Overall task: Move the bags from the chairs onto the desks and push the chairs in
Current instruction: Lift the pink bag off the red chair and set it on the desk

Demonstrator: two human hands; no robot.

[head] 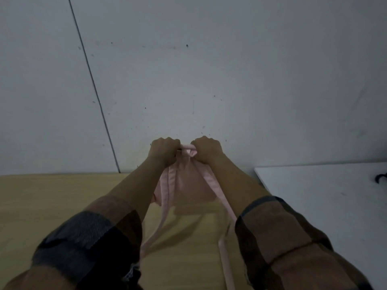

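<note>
A pale pink bag (186, 185) hangs upright over the light wooden desk (52, 201), close to the wall. Both fists grip its top handle: my left hand (164, 150) on the left end, my right hand (207, 149) on the right end. Two long pink straps (225, 254) trail down from the bag toward me across the desk top. Whether the bag's bottom touches the desk I cannot tell; a shadow lies beneath it. No chair is in view.
A grey-white wall (230, 70) with a dark vertical seam stands right behind the desk. A white desk (324, 201) adjoins on the right, with a dark curved object (380, 177) at its far right edge.
</note>
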